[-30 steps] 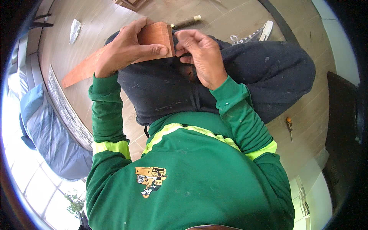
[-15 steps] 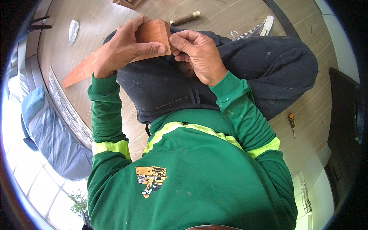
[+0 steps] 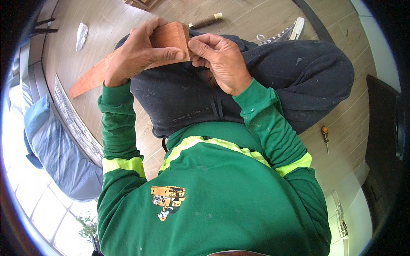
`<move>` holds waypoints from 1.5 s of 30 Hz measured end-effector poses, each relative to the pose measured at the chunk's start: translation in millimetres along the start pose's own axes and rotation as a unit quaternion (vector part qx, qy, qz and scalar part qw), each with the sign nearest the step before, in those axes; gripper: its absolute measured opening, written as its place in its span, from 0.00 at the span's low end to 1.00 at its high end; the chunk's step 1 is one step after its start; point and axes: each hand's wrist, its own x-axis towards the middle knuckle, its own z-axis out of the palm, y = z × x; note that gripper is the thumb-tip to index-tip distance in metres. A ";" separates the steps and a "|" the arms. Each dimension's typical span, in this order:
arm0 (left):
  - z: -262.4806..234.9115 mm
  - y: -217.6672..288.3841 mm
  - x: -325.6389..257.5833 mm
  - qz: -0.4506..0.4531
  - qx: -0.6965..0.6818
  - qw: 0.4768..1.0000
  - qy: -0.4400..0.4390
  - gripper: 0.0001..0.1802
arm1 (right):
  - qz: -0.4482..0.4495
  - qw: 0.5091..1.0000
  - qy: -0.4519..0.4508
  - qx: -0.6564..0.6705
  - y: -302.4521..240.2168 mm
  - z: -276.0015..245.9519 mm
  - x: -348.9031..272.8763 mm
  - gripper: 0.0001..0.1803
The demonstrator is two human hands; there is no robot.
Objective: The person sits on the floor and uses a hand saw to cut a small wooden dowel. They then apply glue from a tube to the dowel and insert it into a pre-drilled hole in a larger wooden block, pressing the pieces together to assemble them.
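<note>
Plank (image 3: 128, 64) across lap, screwdriver (image 3: 325, 137) apparently on floor (image 3: 256, 17) right.

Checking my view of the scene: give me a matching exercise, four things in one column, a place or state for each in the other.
Things:
1. wooden board
2. screwdriver
3. white scrap
4. wooden-handled tool

Places:
A. on the floor, far left of the board
B. gripped by the left hand, right hand at its end
C. on the floor to the right of the right sleeve
D. on the floor just beyond the board

Pairs: 1-B, 2-C, 3-A, 4-D
</note>
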 end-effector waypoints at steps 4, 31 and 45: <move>0.3 1.4 0.3 0.006 -0.019 1.000 0.003 0.45 | -0.004 1.000 -0.003 -0.002 -1.8 0.7 -0.6 0.12; -0.1 11.2 6.2 -0.091 -0.123 0.988 0.008 0.23 | 0.030 0.999 -0.011 0.032 -7.2 2.8 1.8 0.12; 7.8 24.5 0.2 -0.078 -0.065 0.993 0.054 0.22 | 0.001 0.998 -0.019 -0.066 -19.1 0.7 -0.8 0.11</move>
